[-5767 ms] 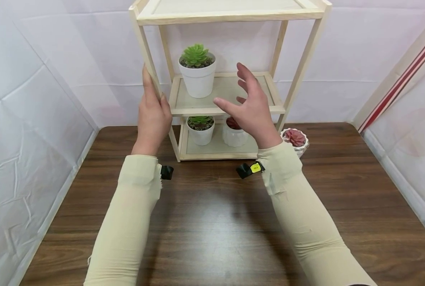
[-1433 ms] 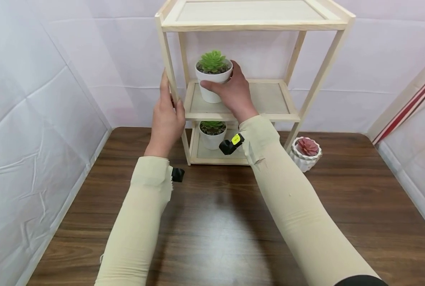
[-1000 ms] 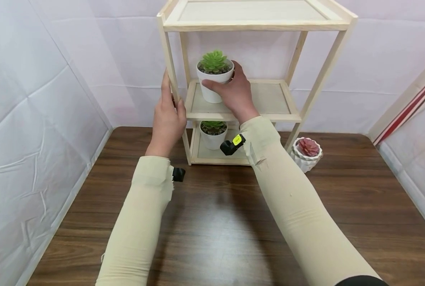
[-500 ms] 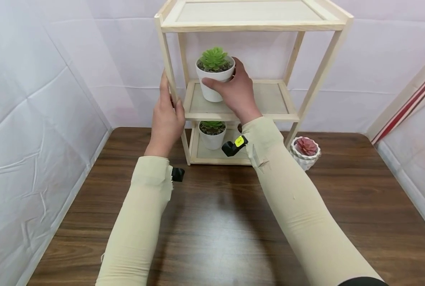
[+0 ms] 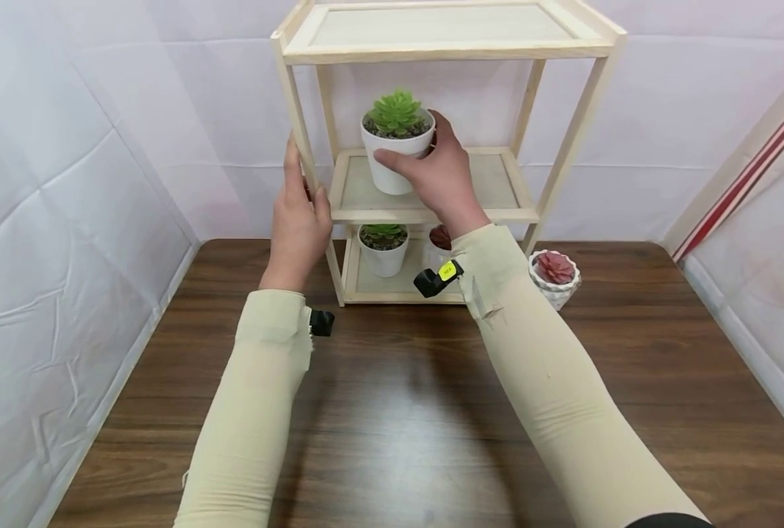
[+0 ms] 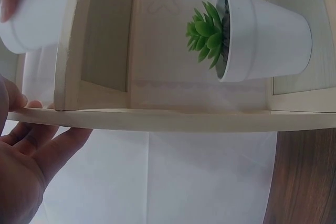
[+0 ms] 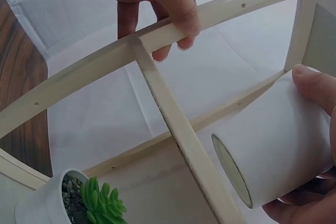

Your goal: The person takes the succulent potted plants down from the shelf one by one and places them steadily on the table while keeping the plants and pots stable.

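Note:
My left hand grips the left front post of a pale wooden shelf; in the right wrist view its fingers and thumb wrap round that wood. My right hand holds a white pot with a green succulent from its right side, thumb across the front. This pot is above the middle shelf, near its left front. In the right wrist view the pot's round underside shows, tilted and apart from the shelf board.
On the bottom shelf stand a smaller green succulent pot and a red succulent partly behind my right wrist. Another red succulent in a white ribbed pot stands on the brown table, right of the shelf. White cloth walls surround the table.
My right hand, earlier empty and spread before the shelf, now grips the pot. The pot has come off the shelf and shifted right and slightly forward. My left hand stays on the post.

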`<state>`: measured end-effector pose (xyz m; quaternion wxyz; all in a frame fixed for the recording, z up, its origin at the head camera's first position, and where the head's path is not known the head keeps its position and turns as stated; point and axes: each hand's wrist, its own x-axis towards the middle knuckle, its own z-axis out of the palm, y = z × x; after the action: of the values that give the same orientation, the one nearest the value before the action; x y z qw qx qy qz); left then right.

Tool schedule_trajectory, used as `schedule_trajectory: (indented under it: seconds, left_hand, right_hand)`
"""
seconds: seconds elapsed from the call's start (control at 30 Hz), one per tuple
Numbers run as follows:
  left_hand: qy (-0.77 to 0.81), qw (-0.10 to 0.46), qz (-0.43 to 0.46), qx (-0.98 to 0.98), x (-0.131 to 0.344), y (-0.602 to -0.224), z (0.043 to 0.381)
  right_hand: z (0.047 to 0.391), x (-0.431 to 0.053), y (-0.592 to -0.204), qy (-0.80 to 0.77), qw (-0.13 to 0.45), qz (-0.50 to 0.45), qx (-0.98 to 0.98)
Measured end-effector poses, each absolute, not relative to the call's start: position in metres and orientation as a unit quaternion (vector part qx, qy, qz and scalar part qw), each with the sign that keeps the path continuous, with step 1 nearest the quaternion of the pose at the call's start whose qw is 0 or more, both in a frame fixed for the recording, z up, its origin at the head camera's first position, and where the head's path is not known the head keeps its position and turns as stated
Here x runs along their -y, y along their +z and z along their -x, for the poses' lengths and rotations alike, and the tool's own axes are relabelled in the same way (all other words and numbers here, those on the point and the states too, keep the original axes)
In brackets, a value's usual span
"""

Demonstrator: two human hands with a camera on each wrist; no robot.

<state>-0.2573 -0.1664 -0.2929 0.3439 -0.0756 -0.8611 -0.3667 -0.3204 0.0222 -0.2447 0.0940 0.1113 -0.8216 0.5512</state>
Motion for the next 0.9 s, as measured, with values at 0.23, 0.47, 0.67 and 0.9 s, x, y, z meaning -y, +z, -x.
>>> schedule_trajectory:
  seconds: [0.23, 0.47, 0.67, 0.9]
  left_hand:
    - [-0.362, 0.353, 0.080, 0.859, 0.168, -0.294, 0.258]
    - [-0.364, 0.351, 0.077, 0.859, 0.169, -0.294, 0.258]
    - [-0.362, 0.357, 0.078, 0.858, 0.169, -0.293, 0.258]
    - [-0.360, 0.359, 0.083, 0.857, 0.169, -0.293, 0.260]
  right_hand:
    - [0.314, -0.027, -0.246, 0.541, 0.096, -0.116, 0.828]
    - [0.307, -0.032, -0.245, 0.540, 0.100, -0.127, 0.826]
    - [0.299, -0.035, -0.244, 0.548, 0.109, -0.137, 0.818]
    - [0.289, -0.043, -0.242, 0.549, 0.111, -0.139, 0.817]
